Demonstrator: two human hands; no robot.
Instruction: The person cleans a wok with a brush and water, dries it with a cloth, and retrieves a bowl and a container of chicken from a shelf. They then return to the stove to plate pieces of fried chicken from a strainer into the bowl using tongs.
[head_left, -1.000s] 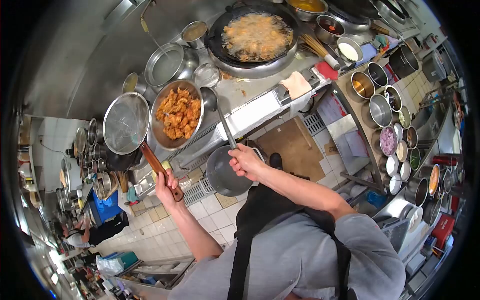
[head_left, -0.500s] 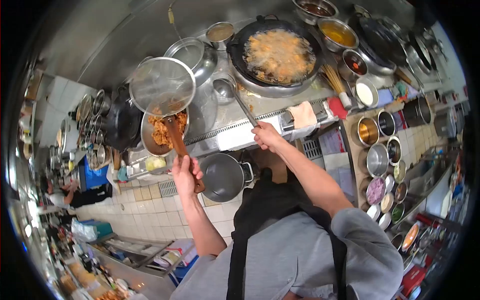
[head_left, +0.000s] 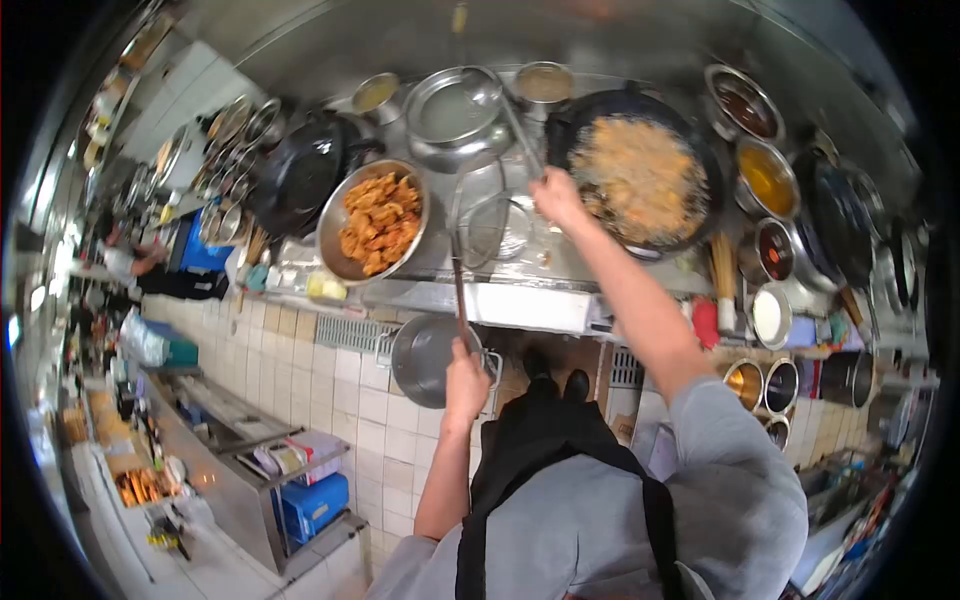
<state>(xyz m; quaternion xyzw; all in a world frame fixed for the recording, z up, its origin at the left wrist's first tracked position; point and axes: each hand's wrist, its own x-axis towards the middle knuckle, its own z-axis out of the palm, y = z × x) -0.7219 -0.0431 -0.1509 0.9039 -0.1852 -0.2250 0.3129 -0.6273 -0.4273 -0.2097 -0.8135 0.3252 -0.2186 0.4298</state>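
My left hand [head_left: 466, 382] is closed round the wooden handle of a wire-mesh strainer [head_left: 483, 222]. The strainer is turned nearly edge-on over the counter, between a bowl of fried food and the wok. My right hand [head_left: 557, 196] grips the long handle of a metal ladle [head_left: 481, 86], whose head is over a round steel pot [head_left: 447, 143] at the back. Pale orange pieces [head_left: 640, 175] bubble in oil inside the black wok [head_left: 564, 140], right of my right hand. Browned fried pieces [head_left: 378, 226] fill the steel bowl [head_left: 328, 240] on the left.
Another black wok [head_left: 300, 175] stands further left. Right of the frying wok are bowls of yellow liquid [head_left: 768, 182] and dark sauce [head_left: 745, 105], plus a bamboo brush [head_left: 723, 275]. A deep grey pot [head_left: 425, 365] sits below the counter edge. Another person [head_left: 140, 265] stands far left.
The strainer has moved right, away from above the fried pieces, and turned edge-on. The ladle has gone from the counter to over the round pot. My view has shifted left.
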